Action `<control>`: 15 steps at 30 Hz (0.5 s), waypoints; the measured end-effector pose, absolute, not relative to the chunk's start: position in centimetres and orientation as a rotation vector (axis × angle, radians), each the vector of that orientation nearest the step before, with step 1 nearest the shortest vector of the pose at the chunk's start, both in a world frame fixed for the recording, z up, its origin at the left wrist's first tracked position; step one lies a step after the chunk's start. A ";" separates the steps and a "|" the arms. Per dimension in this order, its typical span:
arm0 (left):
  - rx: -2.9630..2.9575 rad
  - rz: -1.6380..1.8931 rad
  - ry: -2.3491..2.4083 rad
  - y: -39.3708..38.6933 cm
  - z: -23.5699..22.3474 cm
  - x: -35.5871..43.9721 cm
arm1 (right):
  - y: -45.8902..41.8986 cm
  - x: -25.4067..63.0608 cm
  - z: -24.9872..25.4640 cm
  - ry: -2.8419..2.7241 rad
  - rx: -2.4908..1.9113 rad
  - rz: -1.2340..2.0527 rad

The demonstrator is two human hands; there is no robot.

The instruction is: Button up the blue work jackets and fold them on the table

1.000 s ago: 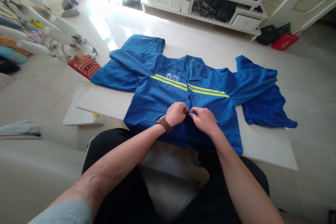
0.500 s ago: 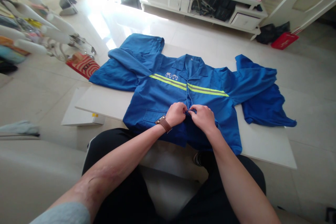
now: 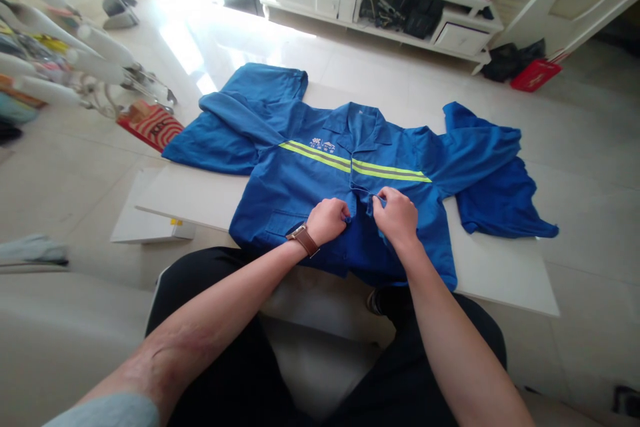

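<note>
- A blue jacket [image 3: 305, 183] lies face up and spread out on a long white board [image 3: 517, 273], its collar pointing away from the seated person and its hem towards their lap.
- The left hand [image 3: 327, 221], with a brown-strapped watch [image 3: 303, 240] on its wrist, has its fingers curled in, pinching the edge of the jacket's front opening below the chest.
- The right hand [image 3: 396, 215] pinches the opposite front edge between thumb and fingers, slightly farther from the lap. From where I stand, the two hands are apart, with the cloth parted between them.
- A yellow-green and grey reflective stripe [image 3: 390, 171] crosses the chest; white lettering sits just above it on the left side.
- The sleeves stretch out to either side. Darker blue cloth [image 3: 495, 203] lies partly under the right-hand one.
- Black trousers [image 3: 200, 287] cover the person's legs, which are spread on the near side of the board.
- Beyond the left-hand sleeve is a red patterned bag [image 3: 153, 125]. Across the pale, shiny floor [image 3: 320, 57] stands a low white cabinet [image 3: 305, 0] with small items on top, and a bright red bag [image 3: 536, 75] rests near its right end.
</note>
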State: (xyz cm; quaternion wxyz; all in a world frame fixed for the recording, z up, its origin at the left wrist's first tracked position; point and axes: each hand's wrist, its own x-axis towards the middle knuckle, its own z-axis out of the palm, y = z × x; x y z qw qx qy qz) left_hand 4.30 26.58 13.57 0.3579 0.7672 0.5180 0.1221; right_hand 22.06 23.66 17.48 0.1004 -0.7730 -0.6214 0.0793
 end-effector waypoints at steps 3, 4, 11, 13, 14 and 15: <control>2.014 0.275 1.308 26.5 13.2 3.8 | 23.6 22.9 17.7 -1.848 -2.062 0.253; 2.026 0.258 1.286 26.4 13.0 3.7 | 23.5 22.9 17.8 -1.865 -1.970 0.305; 2.137 0.214 1.172 26.1 11.9 3.7 | 22.4 22.6 18.5 -1.796 -1.858 0.679; 2.138 0.197 1.156 26.0 12.0 3.8 | 22.3 22.5 18.6 -1.811 -1.836 0.705; 2.139 0.189 1.145 26.0 12.2 3.8 | 22.3 22.4 18.7 -1.832 -1.814 0.732; 2.141 0.187 1.132 26.0 12.4 3.9 | 22.3 22.4 18.8 -1.859 -1.790 0.763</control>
